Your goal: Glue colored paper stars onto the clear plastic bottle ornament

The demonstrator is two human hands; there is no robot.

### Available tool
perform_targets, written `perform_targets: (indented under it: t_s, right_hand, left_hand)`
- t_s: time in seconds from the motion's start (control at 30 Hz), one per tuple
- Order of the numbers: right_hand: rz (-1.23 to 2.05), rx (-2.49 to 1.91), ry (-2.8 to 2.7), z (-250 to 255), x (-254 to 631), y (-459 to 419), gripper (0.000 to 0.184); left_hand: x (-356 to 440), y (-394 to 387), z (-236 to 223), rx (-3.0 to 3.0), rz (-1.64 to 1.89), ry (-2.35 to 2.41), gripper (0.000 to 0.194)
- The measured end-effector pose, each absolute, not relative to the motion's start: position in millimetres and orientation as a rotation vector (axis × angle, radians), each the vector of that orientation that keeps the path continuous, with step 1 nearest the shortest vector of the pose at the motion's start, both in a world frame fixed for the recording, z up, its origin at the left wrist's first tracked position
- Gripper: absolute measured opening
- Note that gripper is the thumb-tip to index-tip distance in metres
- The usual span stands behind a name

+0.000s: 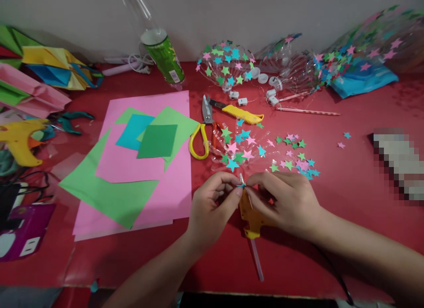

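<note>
My left hand [215,206] and my right hand [288,199] meet at the front middle of the table, fingertips pinched together. Between them is a small blue paper star [240,185], mostly hidden by the fingers. A thin clear sliver shows just above it. Under my hands lies a yellow hot glue gun [252,233], partly covered by my right hand, with a glue stick [257,261] poking out toward me. Beyond my fingertips a cut plastic bottle [218,160] is spread into strips carrying pink, green and blue stars. Loose paper stars [300,164] are scattered to its right.
Scissors [207,111] and a yellow cutter [243,113] lie behind the strips. Coloured paper sheets [175,197] cover the left. Star-covered bottle pieces [228,62], a green-labelled bottle [164,58] and pencils [308,111] are at the back. Another yellow glue gun [23,140] is far left.
</note>
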State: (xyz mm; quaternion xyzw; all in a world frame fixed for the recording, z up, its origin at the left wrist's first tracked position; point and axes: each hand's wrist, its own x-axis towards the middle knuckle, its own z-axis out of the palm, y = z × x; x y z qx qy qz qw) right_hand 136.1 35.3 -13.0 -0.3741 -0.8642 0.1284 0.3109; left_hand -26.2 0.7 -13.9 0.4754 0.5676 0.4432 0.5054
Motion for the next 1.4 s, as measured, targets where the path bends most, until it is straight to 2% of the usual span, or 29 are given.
perform_targets:
  t_s: [0.73, 1.4]
  right_hand:
    - [0.203, -0.959, -2.314, -11.3, 137.0, 35.0, 0.013]
    - [0.227, -0.879, -2.357, -6.6, 147.5, 36.3, 0.016]
  left_hand:
    - [-22.5, 2.5, -21.4, 1.000, 1.101, 1.326, 0.006]
    - [-20.3, 2.3, -28.1, 0.950, 1.128, 1.378, 0.013]
